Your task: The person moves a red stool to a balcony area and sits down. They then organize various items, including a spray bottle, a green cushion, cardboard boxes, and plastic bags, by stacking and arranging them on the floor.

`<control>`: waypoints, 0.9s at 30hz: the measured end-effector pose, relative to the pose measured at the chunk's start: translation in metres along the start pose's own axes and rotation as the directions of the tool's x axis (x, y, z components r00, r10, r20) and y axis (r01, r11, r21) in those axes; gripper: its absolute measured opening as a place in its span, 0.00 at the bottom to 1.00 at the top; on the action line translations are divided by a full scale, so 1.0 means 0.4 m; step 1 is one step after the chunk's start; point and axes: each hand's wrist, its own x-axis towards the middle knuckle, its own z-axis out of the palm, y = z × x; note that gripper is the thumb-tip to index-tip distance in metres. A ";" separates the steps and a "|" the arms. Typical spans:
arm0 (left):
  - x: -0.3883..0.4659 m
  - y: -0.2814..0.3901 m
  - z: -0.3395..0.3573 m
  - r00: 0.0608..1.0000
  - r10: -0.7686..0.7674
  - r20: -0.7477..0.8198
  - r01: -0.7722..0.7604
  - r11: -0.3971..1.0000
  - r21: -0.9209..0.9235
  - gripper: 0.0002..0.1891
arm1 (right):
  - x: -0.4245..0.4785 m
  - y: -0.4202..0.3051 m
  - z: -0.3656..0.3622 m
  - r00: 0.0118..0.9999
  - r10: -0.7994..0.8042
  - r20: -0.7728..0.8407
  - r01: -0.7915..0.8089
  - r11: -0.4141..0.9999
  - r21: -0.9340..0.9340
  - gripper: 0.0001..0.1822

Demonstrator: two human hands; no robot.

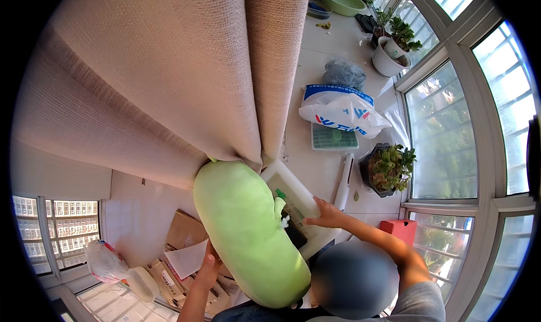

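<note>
A large light-green plush cushion (249, 233) with a small stubby arm lies lengthwise before me, its far end against a hanging beige curtain (169, 68). My left hand (209, 260) holds the cushion's left side, the fingers partly hidden beneath it. On the right, my right hand (327, 214) grips the rim of a white box (291, 179), thumb and fingers spread over its edge. Inside the box are a green piece (280, 193) and something dark, mostly covered by the cushion. A blurred round patch (355, 279) hides what lies beside my right arm.
Flattened cardboard (184, 231) and a white tub (143, 284) lie at left. To the right are a potted plant (389, 167), a white plastic bag (342, 110) on a green tray (334, 138), and a red box (399, 231). Windows (441, 132) line the right side.
</note>
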 end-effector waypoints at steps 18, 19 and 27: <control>-0.082 0.066 0.165 0.822 0.368 0.435 -0.565 0.625 0.538 0.32 | -0.158 0.013 -0.091 0.992 0.025 -0.124 -0.010 0.993 0.117 0.35; -0.063 0.111 0.202 0.808 0.336 0.484 -0.583 0.575 0.574 0.31 | -0.173 0.028 -0.106 0.989 0.042 -0.141 -0.028 0.994 0.101 0.34; 0.194 0.299 0.410 0.777 0.383 0.499 -0.603 0.679 0.419 0.29 | -0.239 0.038 -0.336 0.932 0.112 -0.346 -0.115 0.993 0.013 0.32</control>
